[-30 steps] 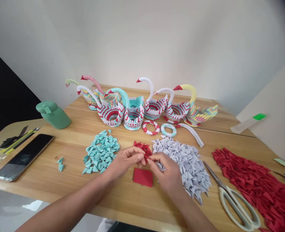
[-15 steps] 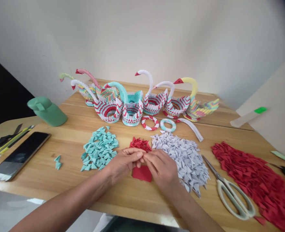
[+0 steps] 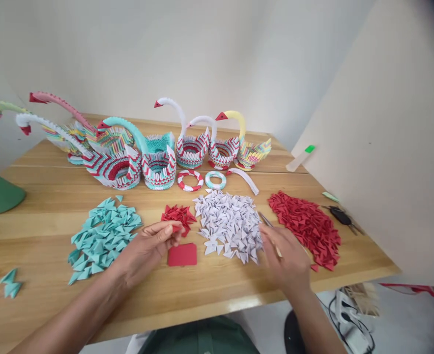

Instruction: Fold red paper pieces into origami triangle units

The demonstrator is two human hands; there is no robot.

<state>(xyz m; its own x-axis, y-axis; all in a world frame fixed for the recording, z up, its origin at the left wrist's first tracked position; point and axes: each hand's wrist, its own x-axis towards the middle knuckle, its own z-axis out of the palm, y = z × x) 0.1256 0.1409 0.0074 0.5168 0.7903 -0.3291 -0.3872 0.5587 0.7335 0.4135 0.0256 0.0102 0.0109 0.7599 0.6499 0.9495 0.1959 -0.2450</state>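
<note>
Between the thumb and fingers of my left hand (image 3: 158, 241) is a small folded red paper piece (image 3: 177, 227), partly covered by the fingertips. Just below lies a stack of red paper rectangles (image 3: 182, 254), and behind it a small pile of red folded pieces (image 3: 180, 215). My right hand (image 3: 286, 255) is over the scissors (image 3: 266, 219), fingers somewhat apart; it hides most of their handles. Its fingertips are by the right edge of the white folded paper pile (image 3: 231, 223). The larger red pile (image 3: 305, 223) lies beyond that hand.
Teal folded pieces (image 3: 104, 236) lie to the left. Several paper swans stand at the back, one with a teal neck (image 3: 128, 125). Before them are a red-white ring (image 3: 190, 180), a teal-white ring (image 3: 216, 180) and a white curved neck (image 3: 245, 180). Keys (image 3: 340, 215) lie right.
My hands have come apart. The right has moved right to over the scissors, while the left keeps the red piece. The view has turned to the right.
</note>
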